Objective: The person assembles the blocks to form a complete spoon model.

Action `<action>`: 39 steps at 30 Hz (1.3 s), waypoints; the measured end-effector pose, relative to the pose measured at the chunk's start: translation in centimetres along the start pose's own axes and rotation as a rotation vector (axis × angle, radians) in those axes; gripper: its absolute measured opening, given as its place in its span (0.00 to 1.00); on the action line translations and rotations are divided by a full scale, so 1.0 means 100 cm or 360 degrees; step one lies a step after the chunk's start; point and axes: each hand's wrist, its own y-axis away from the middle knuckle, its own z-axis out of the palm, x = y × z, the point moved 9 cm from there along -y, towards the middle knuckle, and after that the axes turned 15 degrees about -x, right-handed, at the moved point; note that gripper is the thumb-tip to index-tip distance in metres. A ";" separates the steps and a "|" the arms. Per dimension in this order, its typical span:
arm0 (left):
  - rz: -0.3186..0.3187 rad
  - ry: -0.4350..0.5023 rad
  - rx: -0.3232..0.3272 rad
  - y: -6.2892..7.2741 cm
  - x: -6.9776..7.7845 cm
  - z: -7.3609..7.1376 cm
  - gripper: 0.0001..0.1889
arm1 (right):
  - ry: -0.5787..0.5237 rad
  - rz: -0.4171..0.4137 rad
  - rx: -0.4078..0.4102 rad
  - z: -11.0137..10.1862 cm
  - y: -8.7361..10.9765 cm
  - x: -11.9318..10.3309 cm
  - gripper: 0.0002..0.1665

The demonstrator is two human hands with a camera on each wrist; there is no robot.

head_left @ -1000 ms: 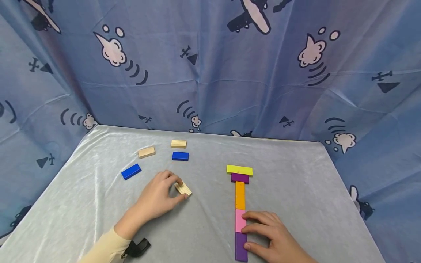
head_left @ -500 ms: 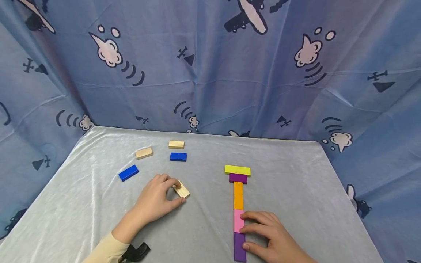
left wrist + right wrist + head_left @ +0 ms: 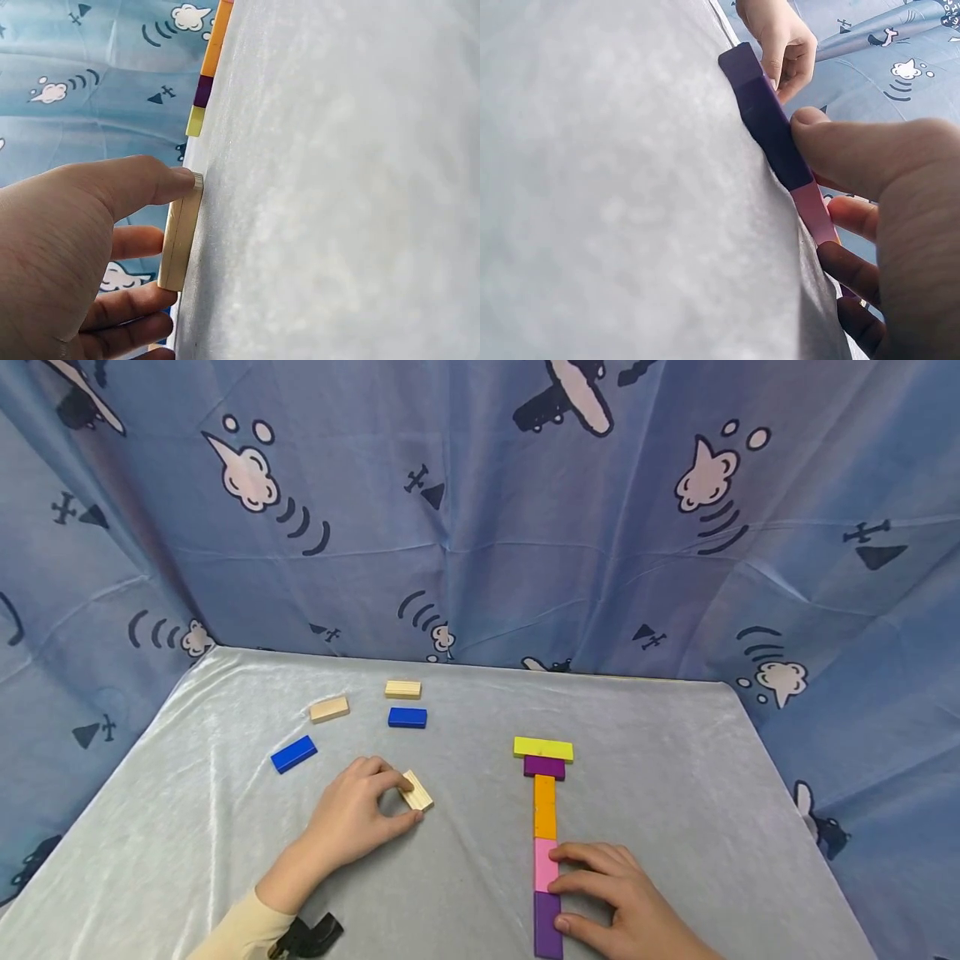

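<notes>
Left hand (image 3: 356, 818): pinches a pale oblong wooden block (image 3: 417, 793)
Right hand (image 3: 622, 897): fingers apart, touching a pink oblong block (image 3: 543, 867) and a purple oblong block (image 3: 545, 928)

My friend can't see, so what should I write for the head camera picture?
A person's left hand holds a wooden block while the right hand touches a colorful T-shaped line of blocks on a pale cloth. Farther back lie two blue blocks and two wooden ones.
</notes>
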 end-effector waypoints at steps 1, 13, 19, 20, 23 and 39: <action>0.0009 -0.0005 0.0014 0.000 0.000 -0.001 0.16 | -0.0002 0.0004 -0.0003 0.000 0.000 0.000 0.15; 0.0007 -0.0029 0.0001 -0.007 -0.003 -0.002 0.18 | 0.0003 -0.0011 0.0010 0.000 0.001 0.000 0.16; 0.0022 0.0027 -0.0030 -0.020 -0.004 -0.008 0.19 | 0.0007 -0.0011 0.0003 0.000 0.002 -0.001 0.16; 0.0030 0.0029 -0.0033 -0.023 -0.004 -0.009 0.19 | 0.0008 -0.0011 0.0002 0.000 0.002 -0.001 0.16; 0.0043 0.0032 -0.0045 -0.032 -0.005 -0.013 0.20 | 0.0006 -0.0010 0.0000 0.000 0.001 -0.002 0.16; 0.0070 0.0076 -0.0181 -0.104 0.007 -0.004 0.18 | -0.0046 0.0105 -0.0070 -0.001 0.001 0.001 0.14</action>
